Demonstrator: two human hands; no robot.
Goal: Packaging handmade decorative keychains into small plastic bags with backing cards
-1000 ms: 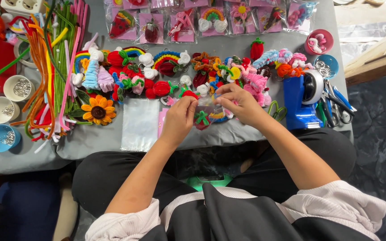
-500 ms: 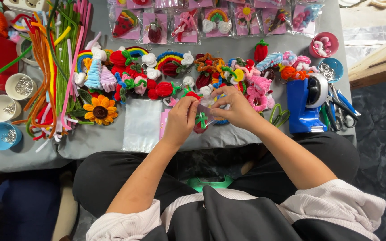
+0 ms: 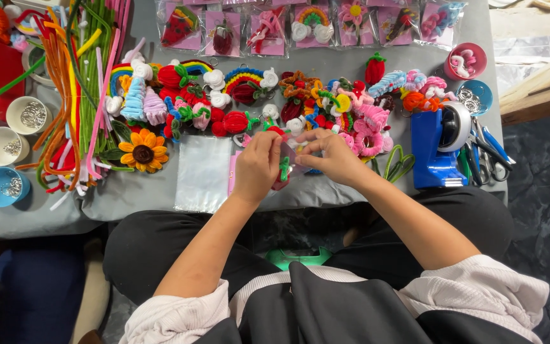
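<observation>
Left hand (image 3: 257,167) is pinched shut on a small red pipe-cleaner strawberry (image 3: 282,171) with a green leaf. Right hand (image 3: 327,155) is closed on the same piece from its 3 o'clock side, fingertips meeting the left hand's above the near edge of the grey counter (image 3: 364,194). A clear plastic sleeve (image 3: 204,172) lies flat at 9 o'clock of the left hand. A blue tape dispenser (image 3: 439,146) stands at 3 o'clock of the right hand. Finished ornaments (image 3: 249,95) crowd the 12 o'clock side.

Risk, as judged: the piece is held over the counter's edge, so a slackened pinch could drop it into the lap. A sideways elbow could sweep nearby ornaments out of order.
</observation>
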